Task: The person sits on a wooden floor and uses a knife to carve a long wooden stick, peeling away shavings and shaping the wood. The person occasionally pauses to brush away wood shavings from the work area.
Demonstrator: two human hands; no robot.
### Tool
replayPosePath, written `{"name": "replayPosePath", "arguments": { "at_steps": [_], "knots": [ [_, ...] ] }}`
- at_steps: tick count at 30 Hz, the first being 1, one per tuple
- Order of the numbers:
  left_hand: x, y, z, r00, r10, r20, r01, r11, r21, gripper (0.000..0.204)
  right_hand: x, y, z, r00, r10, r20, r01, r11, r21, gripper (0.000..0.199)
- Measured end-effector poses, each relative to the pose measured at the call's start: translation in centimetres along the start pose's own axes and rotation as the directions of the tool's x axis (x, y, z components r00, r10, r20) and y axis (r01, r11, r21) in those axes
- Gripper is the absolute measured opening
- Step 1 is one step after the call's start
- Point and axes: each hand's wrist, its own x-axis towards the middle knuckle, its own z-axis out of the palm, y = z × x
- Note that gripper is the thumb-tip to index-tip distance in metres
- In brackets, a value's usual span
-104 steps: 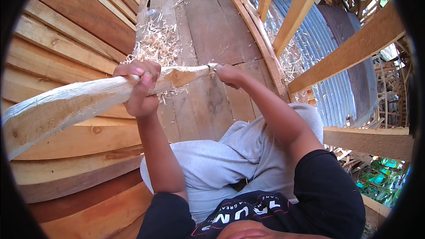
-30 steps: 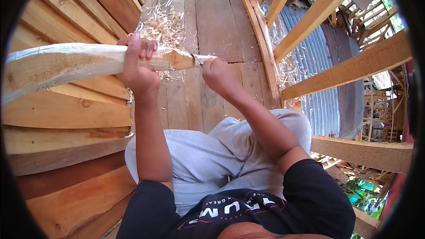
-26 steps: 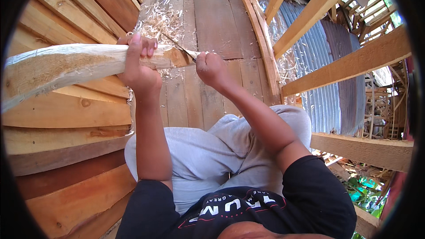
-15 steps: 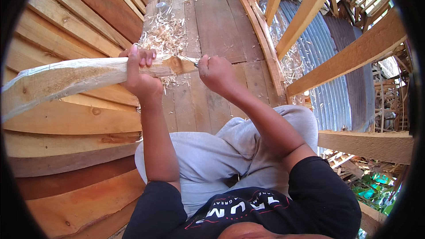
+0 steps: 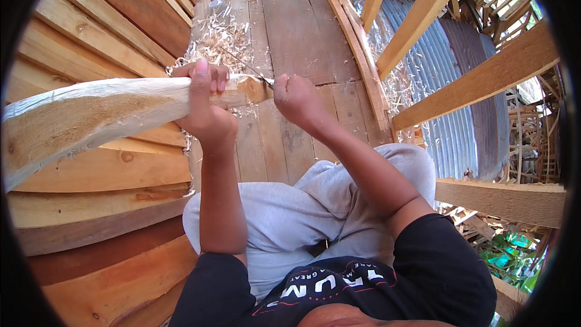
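A long, pale, curved piece of wood (image 5: 91,121) reaches in from the left, its surface roughly shaved and its narrow end toward the right. My left hand (image 5: 209,112) is wrapped round it near that end, thumb on the near side and fingertips over the top. Just past the tip is my right hand (image 5: 298,100), closed in a fist on a knife. The knife's thin dark blade (image 5: 245,65) slants up and left from the fist, lying across the far side of the wood's end. Its handle is hidden in my fist.
Curled wood shavings (image 5: 221,39) lie on the plank floor (image 5: 290,24) beyond my hands, with a small clear object (image 5: 216,4) at their far side. A board wall (image 5: 91,163) stands at left. Wooden posts (image 5: 478,82) and corrugated metal sheets (image 5: 448,109) are at right.
My left hand and the wood have shifted right and toward the right hand; the wood's left part sits lower. The knife blade now shows clearly, angled away. My right hand has barely moved.
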Motion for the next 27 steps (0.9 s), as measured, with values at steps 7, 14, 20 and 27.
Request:
{"name": "replayPosePath", "arguments": {
  "at_steps": [7,14,20,27],
  "knots": [
    [0.8,-0.2,-0.2,0.999,-0.043,-0.002,0.043,0.999,-0.030,0.012,5.2,11.1,3.8,0.991,0.038,0.132,-0.014,0.984,-0.177,0.043],
    [0.1,-0.6,0.3,0.994,-0.024,0.108,0.033,0.996,-0.081,0.011,5.3,10.5,2.4,0.996,0.003,0.094,0.026,0.950,-0.310,0.040],
    [0.2,-0.3,-0.2,0.979,-0.024,0.201,0.029,0.999,-0.022,0.009,2.6,6.1,-0.1,0.993,0.065,0.102,-0.048,0.986,-0.160,0.045],
    [0.2,-1.0,-0.5,0.966,0.005,0.259,0.031,0.990,-0.136,0.009,4.4,11.6,3.1,0.997,0.065,-0.052,-0.065,0.998,0.011,0.051]
  ]
}}
